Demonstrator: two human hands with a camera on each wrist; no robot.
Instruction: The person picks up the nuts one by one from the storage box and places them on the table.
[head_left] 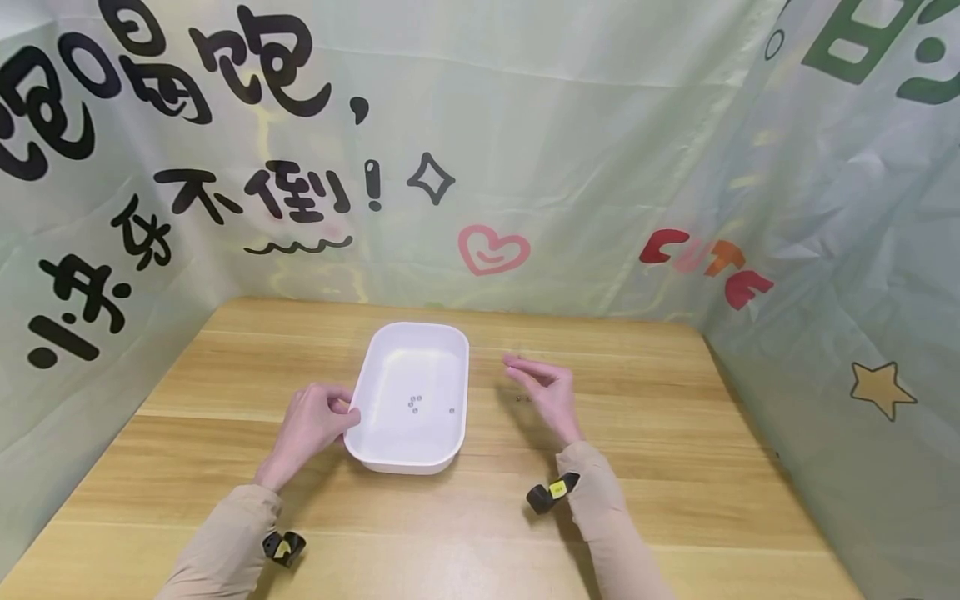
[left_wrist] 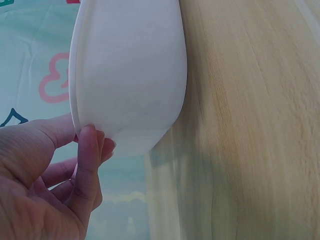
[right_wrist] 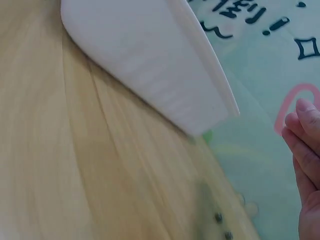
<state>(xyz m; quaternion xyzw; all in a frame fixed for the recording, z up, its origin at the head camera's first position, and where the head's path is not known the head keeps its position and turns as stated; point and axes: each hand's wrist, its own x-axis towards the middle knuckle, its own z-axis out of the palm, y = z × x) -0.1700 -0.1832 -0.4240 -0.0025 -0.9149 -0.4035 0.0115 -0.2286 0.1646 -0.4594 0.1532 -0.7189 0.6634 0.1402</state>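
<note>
The left hand [head_left: 311, 423] pinches the white tray [head_left: 423, 358] at its left edge, best held steady. Right of it, the right hand [head_left: 551, 400] has fingertips drawn close, contents unclear; small pieces [right_wrist: 218, 217] nearby probably need a light pinch.

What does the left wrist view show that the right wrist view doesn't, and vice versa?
Only the left wrist view shows the left hand, holding the tray by its rim.

Only the right wrist view shows the right hand (apart from the tray), two small dark pieces on the table and black lettering.

Both show the tray's outer side, the table, a pink heart and a star outline.
</note>
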